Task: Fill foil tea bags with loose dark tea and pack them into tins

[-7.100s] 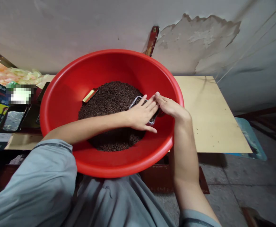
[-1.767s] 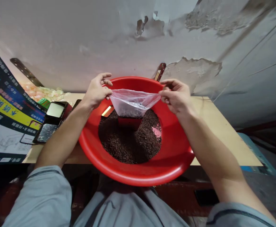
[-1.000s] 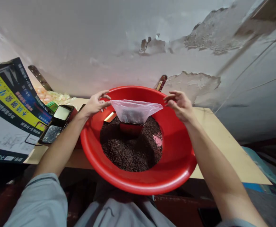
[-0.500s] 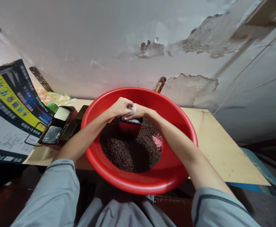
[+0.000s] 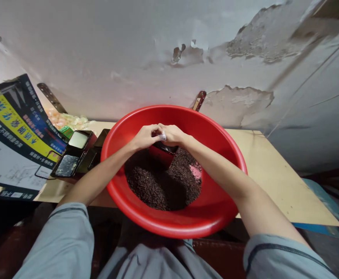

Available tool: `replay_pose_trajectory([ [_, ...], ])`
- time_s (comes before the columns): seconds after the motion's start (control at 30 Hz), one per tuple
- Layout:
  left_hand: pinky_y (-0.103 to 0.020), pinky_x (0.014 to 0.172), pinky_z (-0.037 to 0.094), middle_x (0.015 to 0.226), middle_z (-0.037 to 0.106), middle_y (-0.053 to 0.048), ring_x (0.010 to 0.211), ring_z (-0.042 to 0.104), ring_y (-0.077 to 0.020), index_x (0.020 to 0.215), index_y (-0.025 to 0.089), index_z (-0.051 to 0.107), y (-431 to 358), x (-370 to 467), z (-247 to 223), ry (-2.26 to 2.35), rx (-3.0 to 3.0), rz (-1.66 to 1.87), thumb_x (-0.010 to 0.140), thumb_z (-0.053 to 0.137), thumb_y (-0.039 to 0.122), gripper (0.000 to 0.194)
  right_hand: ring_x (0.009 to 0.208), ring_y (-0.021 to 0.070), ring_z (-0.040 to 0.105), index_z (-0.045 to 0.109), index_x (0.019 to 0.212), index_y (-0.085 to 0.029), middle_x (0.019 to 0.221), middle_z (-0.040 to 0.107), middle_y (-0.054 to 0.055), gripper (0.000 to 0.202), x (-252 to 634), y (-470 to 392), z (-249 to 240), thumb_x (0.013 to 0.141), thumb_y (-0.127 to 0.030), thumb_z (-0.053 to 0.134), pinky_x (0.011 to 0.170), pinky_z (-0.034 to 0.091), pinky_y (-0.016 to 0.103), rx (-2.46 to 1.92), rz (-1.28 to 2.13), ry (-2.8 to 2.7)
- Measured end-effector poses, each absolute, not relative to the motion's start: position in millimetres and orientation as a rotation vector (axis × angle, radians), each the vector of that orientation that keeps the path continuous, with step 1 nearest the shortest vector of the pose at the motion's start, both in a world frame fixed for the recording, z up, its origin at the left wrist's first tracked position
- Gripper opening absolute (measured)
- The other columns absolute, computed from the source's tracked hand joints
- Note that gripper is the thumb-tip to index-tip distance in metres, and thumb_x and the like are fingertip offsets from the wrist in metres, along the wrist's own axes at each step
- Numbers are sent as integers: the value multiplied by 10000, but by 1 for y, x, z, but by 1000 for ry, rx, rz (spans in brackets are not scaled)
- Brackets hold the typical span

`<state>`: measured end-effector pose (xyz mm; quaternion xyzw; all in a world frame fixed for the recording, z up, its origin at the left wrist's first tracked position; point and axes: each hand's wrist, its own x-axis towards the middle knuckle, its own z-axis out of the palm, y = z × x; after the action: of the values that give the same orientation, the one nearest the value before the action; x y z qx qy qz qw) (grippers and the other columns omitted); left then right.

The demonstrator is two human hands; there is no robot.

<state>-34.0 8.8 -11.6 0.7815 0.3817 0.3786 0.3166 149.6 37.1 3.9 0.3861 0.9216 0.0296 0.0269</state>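
Note:
A large red basin (image 5: pixel 175 230) holds dark brown, grain-like bits (image 5: pixel 148 186). Among them stands a dark red square tin (image 5: pixel 162 155), with clear plastic film (image 5: pixel 168 148) at its mouth. Over the tin my left hand (image 5: pixel 147 136) and my right hand (image 5: pixel 172 135) meet, both closed on a bunched, whitish end of the plastic (image 5: pixel 163 136). Part of the fingers of my right hand is hidden behind my left hand. Something pink (image 5: pixel 196 171) shows at the right side of the bits.
Left of the basin are several dark tins, one with a white top (image 5: pixel 78 139), and a printed cardboard sheet (image 5: pixel 15 135). The basin rests on a light wooden board (image 5: pixel 274 174) by a peeling wall (image 5: pixel 114 58). A perforated strip (image 5: pixel 199 101) leans behind.
My hands have come closer together, with the plastic end now bunched between their fingers. My right hand sits a little higher above the tin. The view has shifted slightly.

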Motion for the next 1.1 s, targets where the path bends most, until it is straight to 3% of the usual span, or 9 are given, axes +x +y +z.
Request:
replay_pose_trajectory([
  [0.07,-399,1078,569,1216,781,-96,1171,725,-237,1122,170,735,2,-39,-16,1190,1930,1022,821,702,146,304,1030,259,758,651,1420,-172,1337,731,172,411,146,35,13,1065,-304,492,800,500,317,1291,145,2726],
  [0.13,-451,1205,502,1481,666,-176,1411,624,-284,1374,153,638,-7,-43,-23,1357,1775,1052,803,713,142,576,1059,299,772,667,1405,-122,1236,771,199,416,141,33,19,1082,-305,480,819,503,336,1355,184,2691],
  [0.2,-514,1309,395,1672,481,-258,1585,465,-359,1577,130,474,-18,-43,-31,1430,1689,976,783,829,261,879,1100,331,777,709,1347,-77,1158,793,227,408,134,30,23,1096,-272,454,842,512,356,1418,218,2651],
  [0.3,-596,1393,198,1808,178,-324,1715,137,-467,1715,102,249,-32,-33,-44,1440,1723,784,613,1000,510,1394,1103,331,788,797,1205,-85,1129,807,239,413,123,22,24,1096,-185,411,838,525,356,1484,238,2595],
  [0.37,-604,1405,144,1820,50,-343,1722,14,-485,1732,71,160,-37,-22,-53,1459,1770,740,543,1022,577,1554,1096,318,794,826,1157,-103,1140,814,230,421,117,16,23,1087,-152,414,824,532,346,1494,234,2581],
  [0.6,-597,1414,150,1808,50,-307,1708,43,-512,1753,111,50,-33,1,-73,1468,1788,945,547,1022,483,1593,1006,274,797,801,1212,-69,1109,820,217,372,122,9,28,1080,-185,474,790,516,314,1404,206,2639],
  [0.7,-587,1421,103,1807,28,-353,1714,-30,-502,1737,50,36,-31,-1,-74,1457,1824,874,536,1017,447,1600,933,256,784,783,1242,-76,1083,821,207,345,130,8,31,1047,-185,520,750,487,309,1353,203,2668],
  [0.83,-633,1408,65,1821,-14,-341,1711,-99,-497,1753,71,3,-28,-6,-76,1386,1834,881,526,1022,442,1638,877,241,762,761,1267,-89,1079,821,188,343,139,2,35,1023,-162,531,688,419,304,1301,208,2687],
  [1.1,-538,1399,209,1832,161,-253,1715,145,-467,1795,135,176,6,-47,-32,841,2142,685,436,1009,334,1606,710,174,658,731,1235,-97,975,799,138,301,160,-15,59,1066,-160,490,621,304,305,866,368,2762],
])
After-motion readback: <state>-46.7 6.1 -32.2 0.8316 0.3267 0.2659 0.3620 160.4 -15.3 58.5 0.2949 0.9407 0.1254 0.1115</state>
